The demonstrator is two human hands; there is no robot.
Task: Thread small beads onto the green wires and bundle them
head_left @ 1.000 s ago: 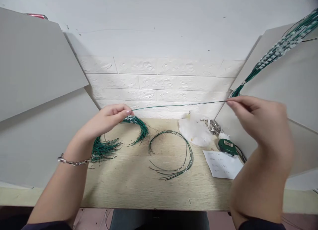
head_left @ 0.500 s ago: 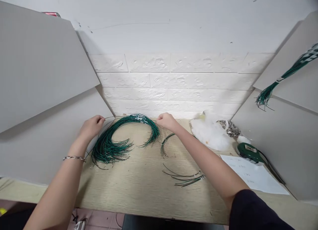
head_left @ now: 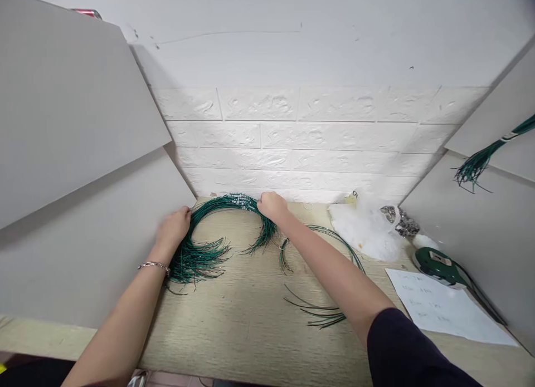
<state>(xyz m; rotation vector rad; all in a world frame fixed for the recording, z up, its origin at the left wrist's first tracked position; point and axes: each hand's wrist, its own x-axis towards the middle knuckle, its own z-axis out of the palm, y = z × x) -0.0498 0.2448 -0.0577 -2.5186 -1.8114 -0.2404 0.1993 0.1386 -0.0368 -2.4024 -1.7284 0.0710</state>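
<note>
A thick curved bundle of thin green wires [head_left: 203, 260] lies at the back of the table, with white markings at the top of its arc and loose, frayed-out ends. My left hand [head_left: 173, 231] is closed against the left side of the arc, fingers pinched at the wires. On the arc's right side, my right hand [head_left: 272, 207] is closed over the wires, its fingertips partly hidden. Below my right forearm runs a smaller tied bundle of green wires [head_left: 284, 256]. Its loose ends [head_left: 324, 314] fan out nearer the front.
White fluffy stuffing [head_left: 363, 231] sits back right, near a bag of silvery bits [head_left: 401, 221]. A green tape measure [head_left: 438, 266] rests beside a written paper sheet [head_left: 447, 306]. Another green wire bundle [head_left: 480, 158] hangs at the right panel. Grey panels [head_left: 83, 253] flank the table.
My left hand has moved right, from beside the bundle onto its left side. My right hand has closed in over the bundle's right part. The view has shifted slightly.
</note>
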